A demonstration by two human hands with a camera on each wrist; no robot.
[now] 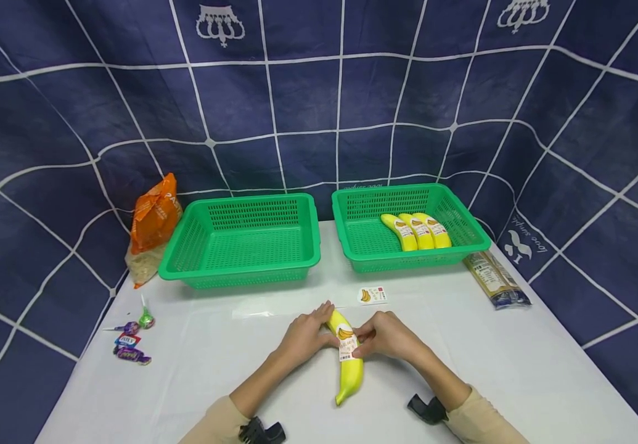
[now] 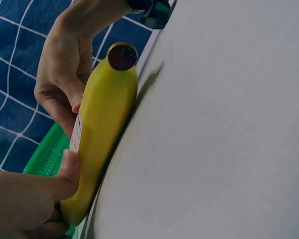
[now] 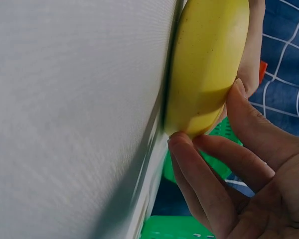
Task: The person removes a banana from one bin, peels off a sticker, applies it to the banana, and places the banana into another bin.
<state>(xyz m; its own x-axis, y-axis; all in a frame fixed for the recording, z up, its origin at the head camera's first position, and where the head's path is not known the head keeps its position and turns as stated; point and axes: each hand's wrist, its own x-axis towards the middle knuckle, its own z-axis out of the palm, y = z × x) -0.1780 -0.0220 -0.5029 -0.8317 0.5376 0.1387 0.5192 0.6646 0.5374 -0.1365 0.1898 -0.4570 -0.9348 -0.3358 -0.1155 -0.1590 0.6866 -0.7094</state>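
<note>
A yellow banana (image 1: 351,374) lies on the white table with a white banana-picture label (image 1: 347,346) on its upper side. My left hand (image 1: 306,336) grips the far end; its thumb lies along the side in the left wrist view. From the right, my right hand (image 1: 388,336) holds the banana's middle, thumb and fingertips at the label's edge. In the right wrist view, the right thumb and bent fingers (image 3: 204,179) touch the banana's side. The banana's dark tip (image 2: 122,57) faces the left wrist camera. Just beyond the hands lies another banana label (image 1: 373,295).
Two green baskets stand at the back: the left basket (image 1: 241,274) and the right basket (image 1: 407,262), holding three labelled bananas (image 1: 420,231). An orange bag (image 1: 155,216) stands far left, with wrapped candies (image 1: 130,353) nearer. A flat packet (image 1: 496,277) lies right.
</note>
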